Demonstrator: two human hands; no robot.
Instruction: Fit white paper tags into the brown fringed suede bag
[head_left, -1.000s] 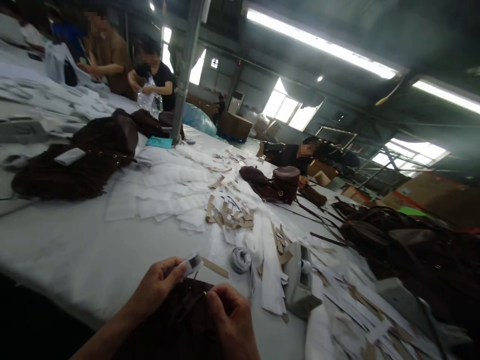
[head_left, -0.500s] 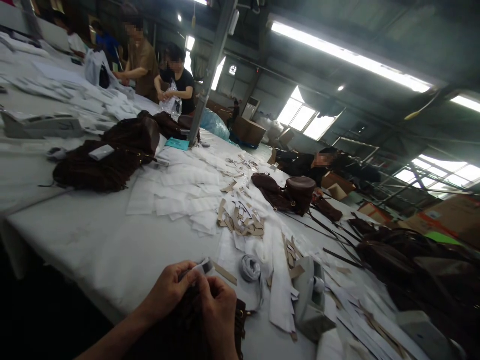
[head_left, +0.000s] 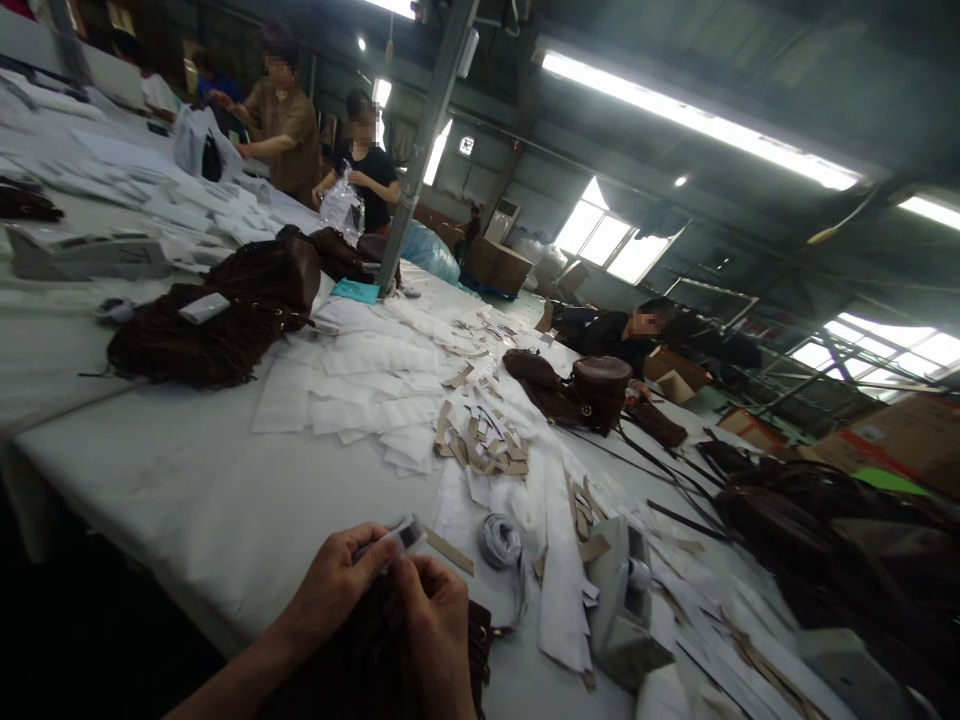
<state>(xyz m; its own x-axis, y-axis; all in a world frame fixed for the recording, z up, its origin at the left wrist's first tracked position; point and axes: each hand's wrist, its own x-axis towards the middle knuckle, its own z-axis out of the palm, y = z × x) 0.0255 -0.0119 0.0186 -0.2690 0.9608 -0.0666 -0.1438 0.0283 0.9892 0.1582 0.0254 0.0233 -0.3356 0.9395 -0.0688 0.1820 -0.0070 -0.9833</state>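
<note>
View: head camera, tilted, looking over a long worktable.
Left hand: left hand (head_left: 341,570) clamped on a white wrapped piece (head_left: 409,533), thumb on top, fingers curled under.
Right hand: right hand (head_left: 436,605) pinched at the lower edge of the same piece; fingertips close beside the left's, exact contact partly hidden.
Brown bag: dark brown bag (head_left: 375,650) directly below and between both hands, at the near table edge; brass-coloured bits on its right side, rest too dark to read.
Near the hands: beige strip (head_left: 450,552) just beyond the wrapped piece; grey-white roll (head_left: 500,540) to the right; grey tape dispenser (head_left: 624,605) further right, paper scraps around it.
Table middle: pile of beige scraps (head_left: 484,442); overlapping white sheets (head_left: 345,370) to its left, on white table (head_left: 187,490).
Other bags: left bag (head_left: 191,345) with a white packet (head_left: 204,308) on top; far bag (head_left: 566,390) past the scraps; dark heap of bags (head_left: 810,530) at right.
Post: metal post (head_left: 427,150), teal packet (head_left: 355,290) at its foot.
Co-workers: person in brown shirt (head_left: 285,130) and person in black top (head_left: 369,170), the latter holding clear plastic (head_left: 343,208); another person (head_left: 611,330) leans at the table's far side.
</note>
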